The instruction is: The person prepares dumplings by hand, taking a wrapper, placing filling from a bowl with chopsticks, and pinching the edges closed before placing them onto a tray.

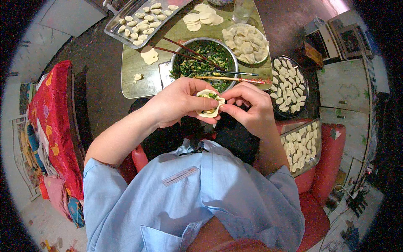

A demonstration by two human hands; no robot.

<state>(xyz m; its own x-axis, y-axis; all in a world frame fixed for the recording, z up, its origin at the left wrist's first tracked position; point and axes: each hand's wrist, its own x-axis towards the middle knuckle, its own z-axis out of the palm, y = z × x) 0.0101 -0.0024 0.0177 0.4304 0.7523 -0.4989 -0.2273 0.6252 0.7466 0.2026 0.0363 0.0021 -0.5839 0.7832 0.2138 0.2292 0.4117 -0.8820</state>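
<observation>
My left hand (189,102) holds a round dumpling wrapper (204,115) with green and yellow filling, its thumb lying over the filling. At the wrapper's right edge, my right hand (248,105) pinches the dough between thumb and forefinger. Just beyond both hands stands a metal bowl (235,60) of chopped green filling, with several chopsticks (229,78) across it. Flat wrappers (149,55) lie left of the bowl, and a stack of wrappers (201,18) lies behind it. A small piece of dough (138,77) is near the table's left corner.
The green table (135,67) carries a plate of dumplings (246,44), a drinking glass (243,11) and a metal tray of dumplings (108,30). To the right are a round dark tray of dumplings (277,111) and a rectangular tray of dumplings (318,148) on a red chair (333,157).
</observation>
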